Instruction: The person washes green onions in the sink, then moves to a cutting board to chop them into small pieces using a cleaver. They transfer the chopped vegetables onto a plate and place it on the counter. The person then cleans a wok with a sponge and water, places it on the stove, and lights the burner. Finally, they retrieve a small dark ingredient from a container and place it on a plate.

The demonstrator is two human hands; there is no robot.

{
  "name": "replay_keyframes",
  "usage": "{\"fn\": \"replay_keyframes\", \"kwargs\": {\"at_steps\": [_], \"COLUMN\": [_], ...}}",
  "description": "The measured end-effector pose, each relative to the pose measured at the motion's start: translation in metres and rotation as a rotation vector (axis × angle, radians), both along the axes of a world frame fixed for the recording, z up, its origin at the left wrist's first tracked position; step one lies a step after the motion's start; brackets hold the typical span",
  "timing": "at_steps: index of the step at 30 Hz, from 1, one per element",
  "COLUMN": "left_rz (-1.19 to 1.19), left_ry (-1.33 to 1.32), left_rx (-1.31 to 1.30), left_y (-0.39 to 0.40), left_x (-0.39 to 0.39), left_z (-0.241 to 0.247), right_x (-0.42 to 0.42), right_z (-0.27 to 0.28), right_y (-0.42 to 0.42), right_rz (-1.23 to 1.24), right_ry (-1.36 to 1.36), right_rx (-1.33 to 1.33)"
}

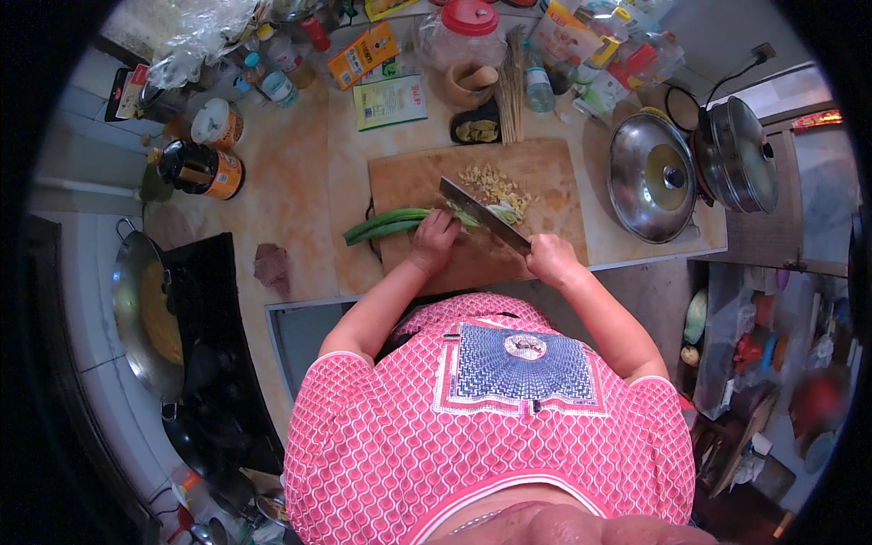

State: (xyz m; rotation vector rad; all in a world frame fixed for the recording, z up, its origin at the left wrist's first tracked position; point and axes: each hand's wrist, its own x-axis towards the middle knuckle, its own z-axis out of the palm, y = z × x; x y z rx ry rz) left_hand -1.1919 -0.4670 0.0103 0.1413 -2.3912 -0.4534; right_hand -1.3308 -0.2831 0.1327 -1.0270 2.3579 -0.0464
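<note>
My right hand (553,259) grips the handle of a kitchen cleaver (485,216), whose blade slants up and to the left over a wooden cutting board (409,174). With its fingers bent, my left hand (436,236) holds down green onion stalks (385,225) just left of the blade. Their dark green ends reach past the board's left edge. Cut pieces of green onion (505,212) lie to the right of the blade. Beyond them is a scatter of finely chopped, pale yellow bits (490,180), perhaps ginger or garlic. The blade's lower edge is partly hidden.
Behind the board stand a wooden mortar (470,83), a bundle of thin sticks (512,88) and a red-lidded jar (470,20). A large metal lid (644,157) leans at right beside a lidded pot (739,157). At left are a dark jug (204,170) and a wok (139,320).
</note>
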Motion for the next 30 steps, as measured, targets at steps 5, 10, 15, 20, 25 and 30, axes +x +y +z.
{"fn": "replay_keyframes", "kwargs": {"at_steps": [5, 10, 15, 20, 25, 30], "left_rz": [0.048, 0.037, 0.024, 0.013, -0.003, -0.006], "left_ry": [-0.033, -0.085, -0.045, -0.037, 0.000, 0.007], "left_rx": [-0.067, -0.070, -0.059, -0.042, -0.077, -0.052], "left_y": [-0.005, -0.006, 0.000, 0.009, 0.010, 0.010], "left_x": [0.006, 0.008, -0.005, -0.017, -0.014, -0.014], "left_z": [0.012, 0.007, 0.007, -0.002, -0.001, 0.003], "right_x": [-0.004, 0.011, 0.001, 0.000, 0.003, -0.003], "right_z": [0.010, -0.019, -0.008, 0.030, 0.035, -0.007], "right_y": [-0.011, -0.025, -0.009, 0.005, 0.009, -0.008], "right_rz": [0.121, 0.047, -0.016, 0.086, 0.139, 0.172], "right_ry": [0.020, 0.052, 0.091, 0.103, 0.113, 0.143], "right_rx": [0.044, -0.034, -0.130, -0.042, -0.011, 0.006]}}
